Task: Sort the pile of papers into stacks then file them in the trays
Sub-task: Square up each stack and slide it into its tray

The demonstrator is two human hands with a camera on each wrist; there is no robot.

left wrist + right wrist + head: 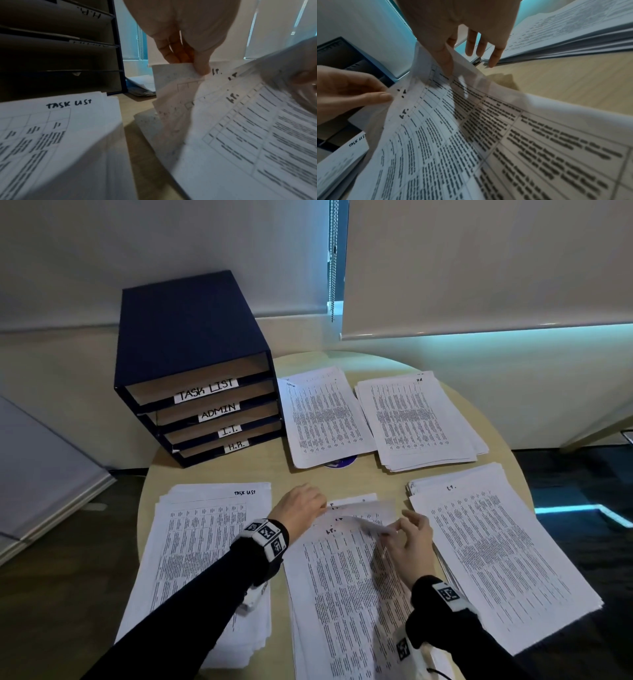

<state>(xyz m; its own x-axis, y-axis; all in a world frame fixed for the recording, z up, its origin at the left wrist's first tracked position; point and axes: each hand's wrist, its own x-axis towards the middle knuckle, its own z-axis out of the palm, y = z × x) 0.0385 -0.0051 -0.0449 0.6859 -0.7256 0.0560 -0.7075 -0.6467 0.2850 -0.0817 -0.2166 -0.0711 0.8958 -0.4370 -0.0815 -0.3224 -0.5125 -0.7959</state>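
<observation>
1. Round table (274, 474) with a blue tray cabinet (191, 354) at 10 o'clock.
2. Middle paper pile (346, 594) at 6 o'clock.
3. Left hand (301, 508) pinches its top-left sheets.
4. Right hand (411, 542) pinches a curled sheet corner.

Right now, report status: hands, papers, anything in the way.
Both hands on the middle pile: left hand pinches sheet tops, right hand lifts a corner. Four sorted stacks around it. File trays not yet loaded. Nothing blocking.
</observation>
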